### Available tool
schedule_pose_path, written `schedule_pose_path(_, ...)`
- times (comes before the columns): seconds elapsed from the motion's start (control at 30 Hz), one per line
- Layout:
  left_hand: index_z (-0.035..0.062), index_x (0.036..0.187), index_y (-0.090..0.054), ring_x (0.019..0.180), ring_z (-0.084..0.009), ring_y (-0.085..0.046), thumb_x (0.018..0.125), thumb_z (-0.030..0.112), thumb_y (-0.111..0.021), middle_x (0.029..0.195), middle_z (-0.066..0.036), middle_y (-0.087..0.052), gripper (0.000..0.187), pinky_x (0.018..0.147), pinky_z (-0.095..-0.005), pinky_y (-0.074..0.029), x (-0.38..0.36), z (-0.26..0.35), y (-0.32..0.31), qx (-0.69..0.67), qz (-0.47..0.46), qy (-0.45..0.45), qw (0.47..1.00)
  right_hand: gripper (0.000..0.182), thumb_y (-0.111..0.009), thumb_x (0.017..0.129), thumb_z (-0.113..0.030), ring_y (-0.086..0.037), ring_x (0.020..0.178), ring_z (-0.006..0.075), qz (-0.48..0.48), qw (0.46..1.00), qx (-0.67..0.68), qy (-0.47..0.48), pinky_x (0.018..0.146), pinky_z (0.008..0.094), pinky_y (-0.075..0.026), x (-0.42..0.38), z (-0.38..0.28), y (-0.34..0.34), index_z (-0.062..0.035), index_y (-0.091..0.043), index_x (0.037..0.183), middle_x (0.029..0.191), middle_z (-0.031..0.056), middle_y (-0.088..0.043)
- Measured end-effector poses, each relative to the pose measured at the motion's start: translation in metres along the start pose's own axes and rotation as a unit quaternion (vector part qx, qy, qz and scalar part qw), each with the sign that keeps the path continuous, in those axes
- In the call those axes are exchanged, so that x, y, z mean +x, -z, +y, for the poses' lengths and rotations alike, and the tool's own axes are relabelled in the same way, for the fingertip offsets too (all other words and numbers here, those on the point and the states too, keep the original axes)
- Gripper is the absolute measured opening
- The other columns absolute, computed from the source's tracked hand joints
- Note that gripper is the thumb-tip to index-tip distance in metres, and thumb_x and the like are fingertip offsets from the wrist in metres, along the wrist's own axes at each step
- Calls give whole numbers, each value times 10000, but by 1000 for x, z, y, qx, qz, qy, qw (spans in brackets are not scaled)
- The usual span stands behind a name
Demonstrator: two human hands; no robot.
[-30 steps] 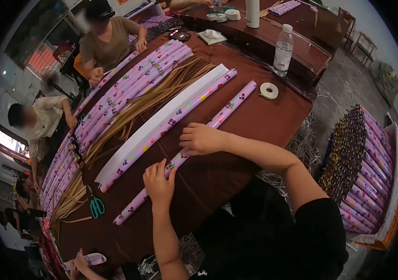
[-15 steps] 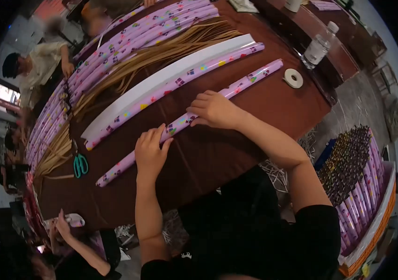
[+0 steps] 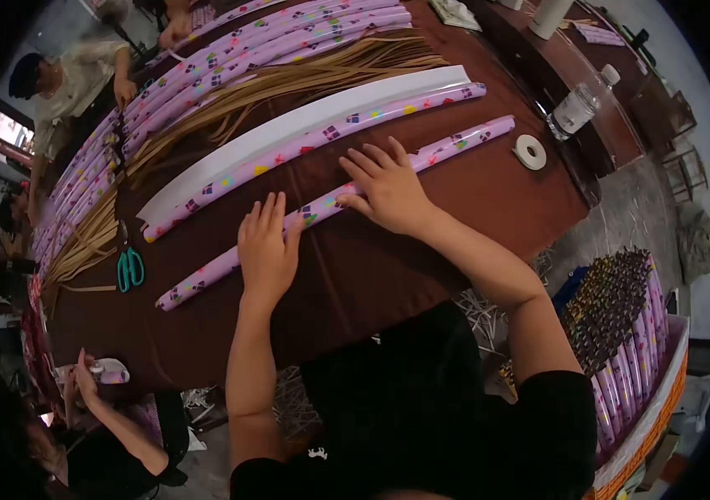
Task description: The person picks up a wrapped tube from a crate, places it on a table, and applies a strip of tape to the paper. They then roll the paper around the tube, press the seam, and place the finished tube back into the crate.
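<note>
A rolled tube of glossy pink patterned wrapping paper [image 3: 463, 144] lies slantwise on the brown-covered table [image 3: 355, 275] in front of me. My left hand [image 3: 269, 250] rests over its left half, fingers stretched out and thumb apart. Further right, my right hand [image 3: 390, 192] lies across the same roll with its fingers spread. Neither hand is wrapped round it. Just beyond lies a partly rolled sheet of the same paper [image 3: 330, 133], its white underside [image 3: 305, 112] showing along the far edge.
Brown paper strips [image 3: 288, 79] and a stack of pink rolls [image 3: 288, 37] lie beyond. Teal-handled scissors [image 3: 131, 268] are at left; a tape roll [image 3: 530, 152] and a water bottle [image 3: 580, 107] at right. A basket [image 3: 647, 417] holds several rolls. Co-workers' hands [image 3: 124, 92] are across the table.
My right hand's fingers have straightened and spread from a curled hold on the roll. My left fingers have also straightened. The whole view has shifted slightly.
</note>
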State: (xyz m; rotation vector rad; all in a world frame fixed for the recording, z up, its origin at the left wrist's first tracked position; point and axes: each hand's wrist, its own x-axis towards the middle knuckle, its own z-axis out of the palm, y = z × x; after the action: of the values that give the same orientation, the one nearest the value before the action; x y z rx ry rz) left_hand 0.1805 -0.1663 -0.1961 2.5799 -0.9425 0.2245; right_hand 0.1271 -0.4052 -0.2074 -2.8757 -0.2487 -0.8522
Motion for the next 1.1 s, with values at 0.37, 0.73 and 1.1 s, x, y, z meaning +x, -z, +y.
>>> schedule_pose_path(0.37, 31, 1421, -434, 1384, -388, -339, 1028, 370, -389, 1447, -168, -460, 521, 1154, -546, -161, 2, 1, 5, 127, -25, 22, 991, 604, -440, 957, -527, -348, 1393, 333, -59, 995, -25, -70, 1135, 640, -95, -11, 23, 1, -106, -500, 1386, 1434, 155, -473)
schedule_pose_path(0.73, 91, 1331, -551, 1384, -371, -346, 1027, 351, -409, 1425, -151, -487, 424, 1162, -547, -124, -2, -1, 12, 75, -59, 23, 995, 538, -692, 837, -175, -425, 1334, 320, 30, 944, 152, -290, 1114, 431, -324, -18, 145, 51, -84, -539, 1345, 1440, 182, -452)
schedule_pose_path(1.1, 135, 1139, -628, 1400, -364, -315, 1010, 323, -464, 1409, -119, -500, 280, 1152, -582, -81, -2, -9, 18, -24, -57, 58, 996, 524, -710, 834, -146, -489, 1258, 263, -181, 873, 339, -299, 1105, 402, -313, -11, 118, 68, -98, -554, 1331, 1271, 136, -595)
